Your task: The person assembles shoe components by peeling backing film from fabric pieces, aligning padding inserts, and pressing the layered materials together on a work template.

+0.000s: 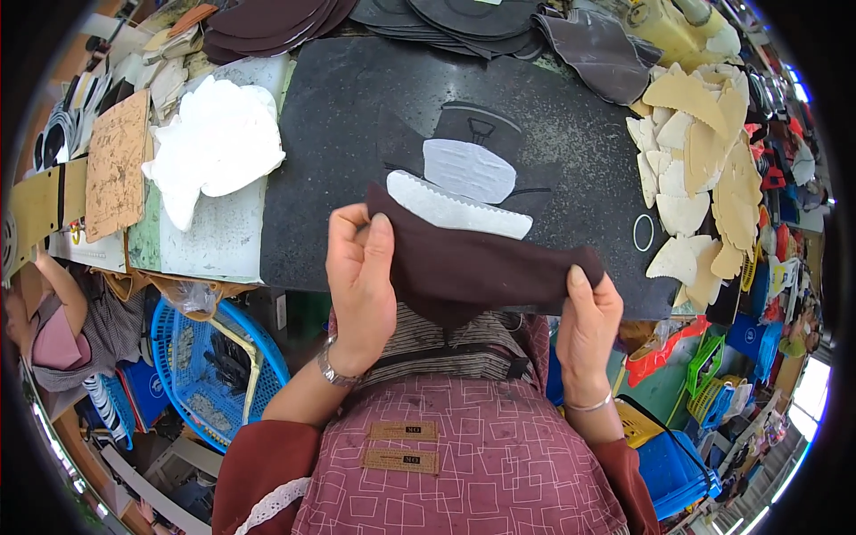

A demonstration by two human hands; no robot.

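A dark brown piece of soft sheet material, leather or fabric (473,267), is stretched between my two hands above the near edge of the black work mat (330,152). My left hand (361,281) pinches its left end between thumb and fingers. At the opposite end, my right hand (587,330) grips the corner with the thumb on top. Just beyond the brown piece lies a white strip with a serrated edge (459,211), partly covered by it. Farther back, a pale grey patch (468,169) rests on a black cut piece (481,125).
Stacked brown pieces (267,27) and black pieces (473,22) line the back. White cut pieces (218,138) and a worn brown board (118,165) sit left, beige serrated pieces (687,169) right. A blue basket (160,339) stands below; another person's arm (62,290) shows far left.
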